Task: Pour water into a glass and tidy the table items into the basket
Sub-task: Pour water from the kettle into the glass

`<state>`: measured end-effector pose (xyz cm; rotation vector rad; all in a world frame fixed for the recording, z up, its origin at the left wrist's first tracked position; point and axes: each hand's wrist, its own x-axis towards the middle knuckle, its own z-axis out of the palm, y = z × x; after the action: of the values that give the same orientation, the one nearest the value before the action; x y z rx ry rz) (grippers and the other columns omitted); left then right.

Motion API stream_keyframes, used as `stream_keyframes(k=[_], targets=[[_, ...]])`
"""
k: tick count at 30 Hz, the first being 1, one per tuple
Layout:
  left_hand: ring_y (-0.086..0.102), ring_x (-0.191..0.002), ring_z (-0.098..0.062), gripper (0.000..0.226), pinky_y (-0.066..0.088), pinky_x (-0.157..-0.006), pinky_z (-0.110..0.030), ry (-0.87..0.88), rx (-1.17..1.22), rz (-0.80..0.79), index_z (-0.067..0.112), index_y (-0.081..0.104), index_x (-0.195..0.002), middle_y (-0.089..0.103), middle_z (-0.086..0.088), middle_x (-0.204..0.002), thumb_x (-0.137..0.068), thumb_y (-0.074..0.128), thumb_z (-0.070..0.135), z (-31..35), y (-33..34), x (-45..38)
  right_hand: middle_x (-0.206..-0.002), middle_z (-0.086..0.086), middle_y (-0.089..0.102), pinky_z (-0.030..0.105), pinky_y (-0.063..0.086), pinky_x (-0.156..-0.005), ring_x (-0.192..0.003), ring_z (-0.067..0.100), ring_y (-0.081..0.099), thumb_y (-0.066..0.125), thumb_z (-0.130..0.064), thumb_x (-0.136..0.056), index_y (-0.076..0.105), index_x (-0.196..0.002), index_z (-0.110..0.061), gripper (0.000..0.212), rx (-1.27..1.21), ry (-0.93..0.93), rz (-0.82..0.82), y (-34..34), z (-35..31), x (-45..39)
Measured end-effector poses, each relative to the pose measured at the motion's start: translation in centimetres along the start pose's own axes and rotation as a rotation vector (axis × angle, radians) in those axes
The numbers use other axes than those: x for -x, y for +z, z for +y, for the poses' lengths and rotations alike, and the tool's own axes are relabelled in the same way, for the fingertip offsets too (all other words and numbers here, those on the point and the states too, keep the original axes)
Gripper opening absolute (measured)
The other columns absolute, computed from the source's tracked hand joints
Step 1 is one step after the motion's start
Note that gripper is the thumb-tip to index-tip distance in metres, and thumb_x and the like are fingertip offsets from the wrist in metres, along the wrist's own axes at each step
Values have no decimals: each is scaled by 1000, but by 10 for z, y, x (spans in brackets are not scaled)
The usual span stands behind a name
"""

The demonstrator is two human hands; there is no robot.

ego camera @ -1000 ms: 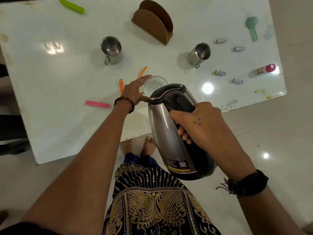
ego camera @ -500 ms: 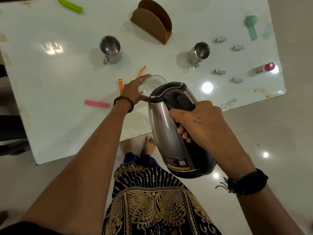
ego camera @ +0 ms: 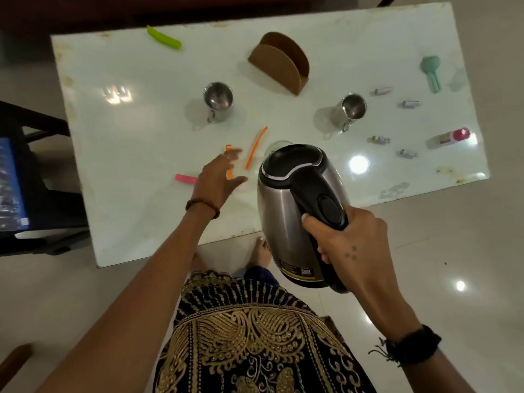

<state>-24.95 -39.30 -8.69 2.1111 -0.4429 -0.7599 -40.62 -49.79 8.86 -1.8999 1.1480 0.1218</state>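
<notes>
R hand [ego camera: 350, 245] grips kettle [ego camera: 286, 211] handle, kettle held over table [ego camera: 136, 114] edge. L hand [ego camera: 218, 177] fingers spread, holds nothing, just above table by orange clips [ego camera: 256, 147]. Glass [ego camera: 276, 144] behind kettle, mostly hidden. Two steel cups [ego camera: 218, 99] farther back

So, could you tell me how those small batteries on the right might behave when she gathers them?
The four batteries are small cylinders lying on their sides, so they will probably roll if nudged. The tabletop looks glossy, so they may skid from a pinch. They are likely light, and best taken singly.
</notes>
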Motion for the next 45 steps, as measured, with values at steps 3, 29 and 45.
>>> stream_keyframes(k=[3, 29, 45], targets=[[64, -83, -16, 18, 43, -75, -10, 109, -108, 307, 12, 66, -97, 70, -4, -102, -84, 56, 5, -5, -38, 35, -46, 10, 49, 33, 45, -40, -42, 18, 46, 61, -37, -66, 55, -59, -7, 31, -50, -62, -2, 14, -23, 18], [32, -133, -26, 67, 29, -108, -35, -425, -291, 859, 13, 27, -141, 36, -13, -145, -84, 62, 16, -329, -487, 184, -52, 13, 54, 30, 42, -37, -42, 26, 50, 63, -30, -71, 53, -55, -11, 27, -404, -645, -369, 462, -337, 123], [62, -101, -30, 42, 49, -86, -37, -594, -111, 816, 24, 57, -120, 67, -11, -114, -88, 46, 1, -396, -509, 192, -64, -14, 52, 3, 41, -49, -58, -5, 55, 59, -39, -78, 56, -90, -14, 28, -494, -607, -333, 636, -275, 177]])
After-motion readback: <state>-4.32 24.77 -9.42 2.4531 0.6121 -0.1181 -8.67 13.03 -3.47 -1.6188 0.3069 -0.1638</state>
